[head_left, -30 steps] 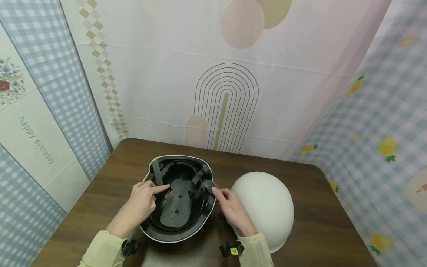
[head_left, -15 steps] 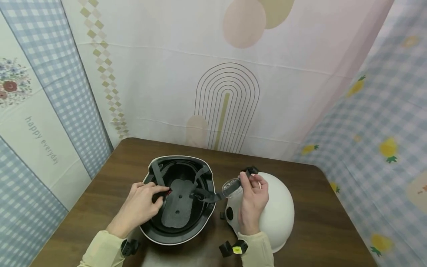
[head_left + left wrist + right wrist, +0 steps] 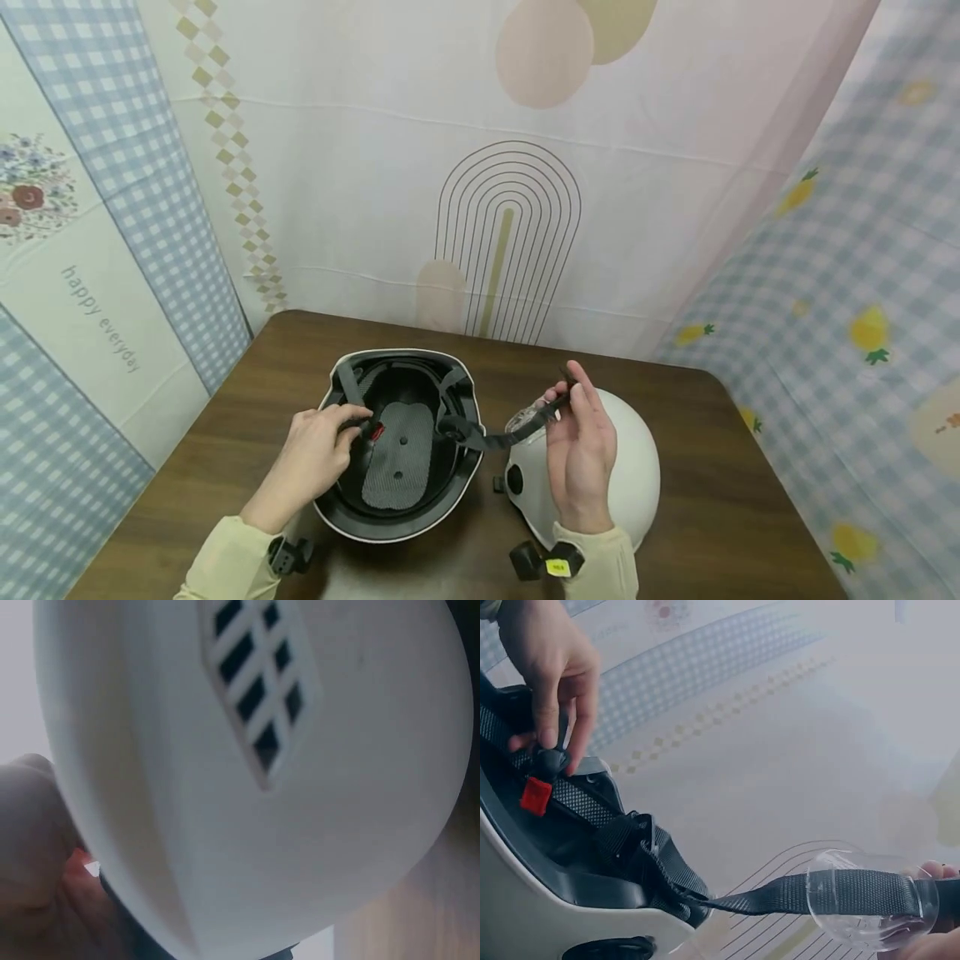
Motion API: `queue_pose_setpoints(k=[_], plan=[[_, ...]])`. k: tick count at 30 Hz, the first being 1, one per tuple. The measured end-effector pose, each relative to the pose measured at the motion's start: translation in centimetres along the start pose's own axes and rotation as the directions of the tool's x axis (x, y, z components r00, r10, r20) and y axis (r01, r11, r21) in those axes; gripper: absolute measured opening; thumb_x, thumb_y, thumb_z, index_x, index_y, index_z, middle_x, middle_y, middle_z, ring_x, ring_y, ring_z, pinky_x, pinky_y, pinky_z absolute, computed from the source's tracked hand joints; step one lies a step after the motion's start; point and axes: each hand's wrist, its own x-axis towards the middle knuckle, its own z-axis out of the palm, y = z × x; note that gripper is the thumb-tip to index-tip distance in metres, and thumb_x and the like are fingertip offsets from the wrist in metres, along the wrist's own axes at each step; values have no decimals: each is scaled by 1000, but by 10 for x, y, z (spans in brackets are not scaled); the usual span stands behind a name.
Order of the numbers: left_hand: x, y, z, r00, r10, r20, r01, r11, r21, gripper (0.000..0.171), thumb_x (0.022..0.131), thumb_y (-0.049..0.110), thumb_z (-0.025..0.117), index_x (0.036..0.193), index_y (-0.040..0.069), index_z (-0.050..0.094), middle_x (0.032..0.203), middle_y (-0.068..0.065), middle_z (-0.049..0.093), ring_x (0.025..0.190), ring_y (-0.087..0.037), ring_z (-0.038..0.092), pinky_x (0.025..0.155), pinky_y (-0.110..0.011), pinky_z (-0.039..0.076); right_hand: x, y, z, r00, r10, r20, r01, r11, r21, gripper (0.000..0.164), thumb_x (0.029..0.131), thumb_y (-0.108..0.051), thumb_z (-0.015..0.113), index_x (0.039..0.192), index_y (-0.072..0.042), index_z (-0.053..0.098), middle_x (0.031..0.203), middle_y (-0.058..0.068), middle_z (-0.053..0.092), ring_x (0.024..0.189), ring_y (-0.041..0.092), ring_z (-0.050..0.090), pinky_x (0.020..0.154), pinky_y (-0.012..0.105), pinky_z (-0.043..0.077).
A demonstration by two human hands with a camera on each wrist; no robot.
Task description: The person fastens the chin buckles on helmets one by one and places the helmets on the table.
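An upturned white helmet (image 3: 450,517) with a black lining lies on the table, its vented outer shell (image 3: 360,802) filling the left wrist view. At its left side my left hand (image 3: 318,446) pinches a black buckle (image 3: 549,763) with a red release tab (image 3: 536,796). My right hand (image 3: 581,462) holds the end of the black chin strap (image 3: 776,895) out to the right of the helmet. A clear plastic chin cup (image 3: 832,926) is threaded on this strap, close to my fingers. The strap is twisted near the helmet rim.
A second white helmet (image 3: 637,479) sits dome up to the right, partly behind my right hand. The brown wooden table (image 3: 712,517) meets a patterned cloth backdrop (image 3: 360,208) at its far edge. More printed cloth hangs on both sides.
My right hand has moved from the helmet's right rim out to the right, drawing the strap with it. My left index finger, straight earlier, is now bent in toward the thumb at the buckle.
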Motion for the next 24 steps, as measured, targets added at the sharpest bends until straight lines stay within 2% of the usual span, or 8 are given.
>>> queue_pose_setpoints(k=[4,6,9,14,16,19,21,24], plan=[[2,0,-5,999,-36,14,37,995,-96,23,89,-4,61,104,11,72,68,5,67,62,-9,58,81,-44,43,-2,1,6,998,14,58,-5,989,-151,43,99,-8,55,138,8,45,108,16,52,91,18,57,85,29,50],[3,0,-6,997,-68,36,73,986,-148,25,92,-4,58,105,11,71,60,7,62,57,-6,55,71,-36,45,-3,3,8,996,32,88,-9,968,-249,43,97,-4,59,138,5,48,114,21,54,97,18,59,88,29,50],[2,0,-8,992,-111,58,121,969,-217,31,94,-6,52,111,12,70,62,5,62,60,-7,59,57,-28,43,-6,8,12,988,57,140,1,924,-383,43,93,0,63,135,1,53,122,24,55,107,22,61,91,30,50],[3,0,-8,988,-144,49,152,938,-310,43,96,-9,42,121,14,68,73,-3,66,67,-14,63,54,-26,44,-9,18,18,965,65,253,86,836,-542,36,90,-1,68,125,-1,60,117,19,64,104,29,63,86,28,52],[3,0,-8,985,-167,44,172,920,-353,43,96,-10,41,119,14,68,78,-6,67,69,-15,63,54,-26,45,-11,23,21,949,53,310,152,784,-602,33,90,-4,68,122,-5,63,114,14,66,98,26,63,83,27,52],[3,-1,-9,976,-209,51,212,886,-413,40,97,-8,39,116,13,67,82,-8,67,73,-16,64,57,-26,46,-15,30,26,914,28,406,274,696,-664,32,89,-5,69,120,-10,65,113,8,63,95,22,60,82,29,50],[3,-1,-11,972,-228,61,232,868,-439,38,96,-8,39,115,10,66,85,-10,67,75,-17,65,59,-26,46,-19,33,31,890,13,455,341,642,-687,31,88,-2,70,118,-10,66,111,9,58,93,23,57,81,31,49],[1,-1,-13,966,-246,85,258,862,-437,35,93,-7,45,117,11,64,89,-10,67,77,-19,63,59,-28,45,-26,31,43,868,21,496,390,590,-707,32,86,3,70,116,-5,67,107,13,53,93,27,54,80,33,46]])
